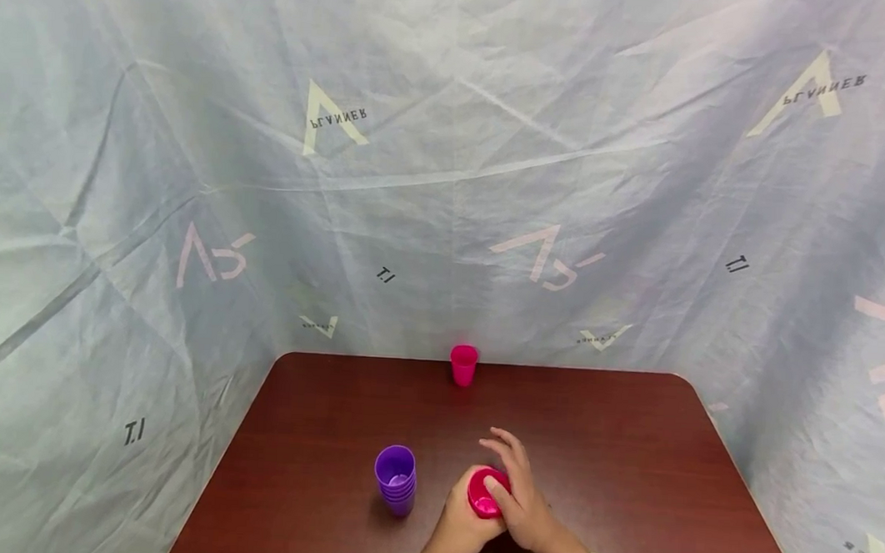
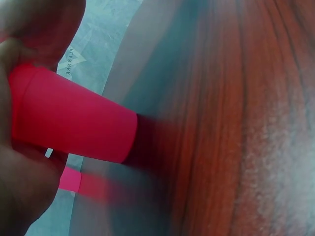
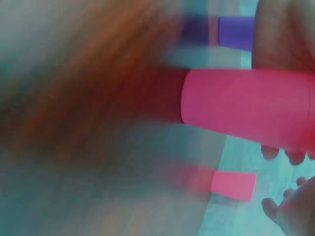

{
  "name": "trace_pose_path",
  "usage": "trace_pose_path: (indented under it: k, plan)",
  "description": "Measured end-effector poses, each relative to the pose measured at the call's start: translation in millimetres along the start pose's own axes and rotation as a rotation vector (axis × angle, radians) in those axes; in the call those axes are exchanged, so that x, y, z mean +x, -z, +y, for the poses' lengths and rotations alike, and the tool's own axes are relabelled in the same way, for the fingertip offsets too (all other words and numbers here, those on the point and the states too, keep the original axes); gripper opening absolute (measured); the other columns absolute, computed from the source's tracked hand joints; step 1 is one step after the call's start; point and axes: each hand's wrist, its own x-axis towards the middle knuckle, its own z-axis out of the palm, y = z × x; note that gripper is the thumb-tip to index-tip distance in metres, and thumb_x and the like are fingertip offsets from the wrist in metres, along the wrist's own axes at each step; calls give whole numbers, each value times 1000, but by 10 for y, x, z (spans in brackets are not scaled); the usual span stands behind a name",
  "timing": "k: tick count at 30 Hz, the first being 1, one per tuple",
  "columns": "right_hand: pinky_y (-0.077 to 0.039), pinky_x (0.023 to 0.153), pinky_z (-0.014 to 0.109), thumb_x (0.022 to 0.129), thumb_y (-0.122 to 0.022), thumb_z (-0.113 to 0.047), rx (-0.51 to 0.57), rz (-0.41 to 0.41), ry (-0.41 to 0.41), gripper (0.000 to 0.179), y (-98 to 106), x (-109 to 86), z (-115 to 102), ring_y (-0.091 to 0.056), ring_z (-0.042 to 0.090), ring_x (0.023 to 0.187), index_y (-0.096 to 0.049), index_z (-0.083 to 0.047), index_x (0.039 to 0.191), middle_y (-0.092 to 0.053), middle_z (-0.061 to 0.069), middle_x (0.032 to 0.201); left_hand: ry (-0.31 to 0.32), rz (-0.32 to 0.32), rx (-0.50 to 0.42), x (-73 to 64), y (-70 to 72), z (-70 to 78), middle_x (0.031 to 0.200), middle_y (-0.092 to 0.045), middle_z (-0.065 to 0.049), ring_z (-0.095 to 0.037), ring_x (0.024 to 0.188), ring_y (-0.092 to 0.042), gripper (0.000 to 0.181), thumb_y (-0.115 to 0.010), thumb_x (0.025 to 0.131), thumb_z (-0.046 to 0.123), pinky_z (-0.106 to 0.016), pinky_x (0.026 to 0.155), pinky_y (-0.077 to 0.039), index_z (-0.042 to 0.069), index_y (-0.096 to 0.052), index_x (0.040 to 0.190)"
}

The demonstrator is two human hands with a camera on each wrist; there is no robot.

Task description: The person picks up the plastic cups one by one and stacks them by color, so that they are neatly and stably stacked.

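Note:
A pink cup [image 1: 481,503] is held near its rim by my left hand [image 1: 459,524], mouth up. In the left wrist view the pink cup [image 2: 78,118] tapers down, its base right at the table surface. My right hand [image 1: 524,502] hovers over the cup's right side. Its thumb crosses the mouth, while the other fingers reach forward, straight and off the cup. In the right wrist view, left-hand fingertips [image 3: 269,151] show past the cup's wall. To the left stands a stack of several nested purple cups [image 1: 396,480], touched by neither hand.
Another pink cup [image 1: 464,365] stands upright at the table's far edge. The dark brown wooden table [image 1: 314,437] has rounded far corners. Pale printed sheeting [image 1: 429,251] hangs behind it and along both sides.

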Motion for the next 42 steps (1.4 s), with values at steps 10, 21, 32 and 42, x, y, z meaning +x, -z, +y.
trace_pose_path:
  k: [10, 21, 32, 42]
  plan:
    - [-41, 110, 42, 101, -61, -10, -52, 37, -76, 27, 14, 261, 245, -50, 37, 135, -67, -14, 127, -56, 14, 145, 51, -1, -59, -17, -20, -6, 113, -74, -6, -16, 104, -71, 55, -86, 78, 3, -30, 95, -59, 19, -63, 125]
    - [-43, 115, 65, 104, -65, -26, -178, -62, -188, 48, 21, 753, 552, -48, 43, 143, -59, -4, 146, -53, 24, 152, 92, 3, -33, -21, -3, 6, 111, -74, -3, -7, 102, -69, 55, -88, 77, 6, -27, 95, -58, 17, -63, 125]
    - [-35, 125, 60, 103, -64, -24, -398, -257, -153, 63, -185, 1271, 837, -37, 47, 155, -44, 1, 158, -40, 25, 166, 107, 1, -23, -77, 21, -16, 109, -74, 1, -6, 101, -70, 55, -87, 77, 5, -26, 95, -58, 21, -63, 124]
    - [-36, 126, 56, 104, -63, -21, -542, -369, -155, 61, -424, 1581, 967, -29, 43, 160, -44, 0, 158, -34, 20, 171, 112, 28, -37, -60, 13, -7, 110, -74, -2, -6, 102, -69, 55, -88, 78, 7, -26, 96, -58, 18, -63, 126]
